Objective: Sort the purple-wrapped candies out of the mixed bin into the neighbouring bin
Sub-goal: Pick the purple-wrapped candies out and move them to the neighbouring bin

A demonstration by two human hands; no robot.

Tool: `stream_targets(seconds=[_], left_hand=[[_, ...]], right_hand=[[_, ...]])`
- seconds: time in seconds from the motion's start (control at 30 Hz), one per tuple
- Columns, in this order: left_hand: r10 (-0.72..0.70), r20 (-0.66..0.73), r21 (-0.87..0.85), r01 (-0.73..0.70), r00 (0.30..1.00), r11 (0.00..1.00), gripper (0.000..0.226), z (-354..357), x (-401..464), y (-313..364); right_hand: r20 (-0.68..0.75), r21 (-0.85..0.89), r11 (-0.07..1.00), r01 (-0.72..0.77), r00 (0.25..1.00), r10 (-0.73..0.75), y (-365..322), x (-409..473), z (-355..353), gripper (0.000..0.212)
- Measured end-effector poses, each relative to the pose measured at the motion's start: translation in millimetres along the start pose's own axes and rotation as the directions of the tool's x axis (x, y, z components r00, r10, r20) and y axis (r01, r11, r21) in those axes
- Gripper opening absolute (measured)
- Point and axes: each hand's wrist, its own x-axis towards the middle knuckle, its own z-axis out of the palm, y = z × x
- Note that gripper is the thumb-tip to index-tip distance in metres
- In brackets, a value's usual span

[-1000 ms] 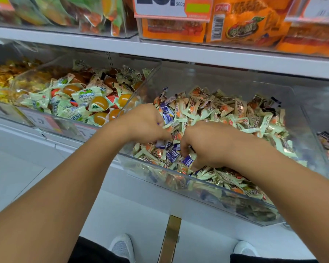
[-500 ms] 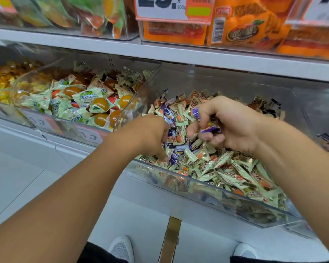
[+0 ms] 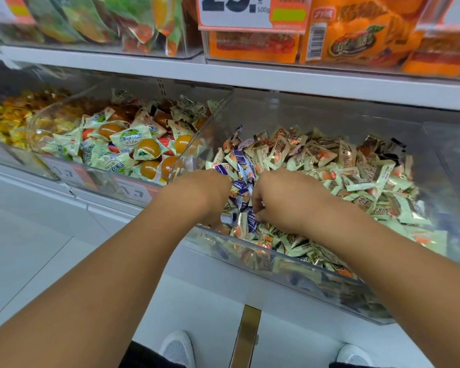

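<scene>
The clear mixed bin (image 3: 290,274) holds a heap of pale green and orange wrapped candies (image 3: 356,176). Purple-wrapped candies (image 3: 241,193) are bunched near its left wall. My left hand (image 3: 205,193) is knuckles-up at the bin's front left, fingers curled down, with a purple candy (image 3: 222,169) poking out beside it. My right hand (image 3: 287,201) lies low on the heap just right of the purple bunch, its curled fingertips pinching a purple wrapper (image 3: 252,221). Both palms are hidden.
The neighbouring clear bin (image 3: 64,168) on the left holds jelly cups in pale green wrappers. Another bin with yellow sweets (image 3: 3,123) stands farther left. A white shelf (image 3: 276,78) with orange packets overhangs the bins. My shoes (image 3: 178,349) stand on the white floor below.
My right hand, lifted with purple candies half a second ago, has dropped back onto the heap beside the purple bunch. My left hand stays curled at the bin's front left.
</scene>
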Motion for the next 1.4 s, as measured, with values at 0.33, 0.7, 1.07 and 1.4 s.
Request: stream_targets(seconds=[0.33,0.7,1.07,1.4], left_hand=[[-0.056,-0.068,-0.244,0.038,0.996,0.969,0.037,-5.0,-2.9,-2.1],[-0.105,-0.166,-0.229,0.065,0.981,0.971,0.063,1.9,0.5,1.6],[-0.228,-0.337,-0.445,0.059,0.914,0.894,0.046,9.6,9.5,3.4],[-0.231,-0.393,-0.294,0.117,0.89,0.949,0.047,18.4,5.8,4.4]], right_hand=[[-0.087,-0.118,0.991,-0.07,0.994,0.06,-13.9,-0.8,-7.1,0.024],[0.171,0.676,0.689,-0.261,0.965,0.198,13.4,-1.8,-39.3,0.023],[-0.153,0.516,0.856,-0.001,0.984,0.093,12.2,7.3,-27.9,0.013],[-0.198,0.101,0.994,-0.04,0.979,0.059,-7.5,28.5,1.4,0.016]])
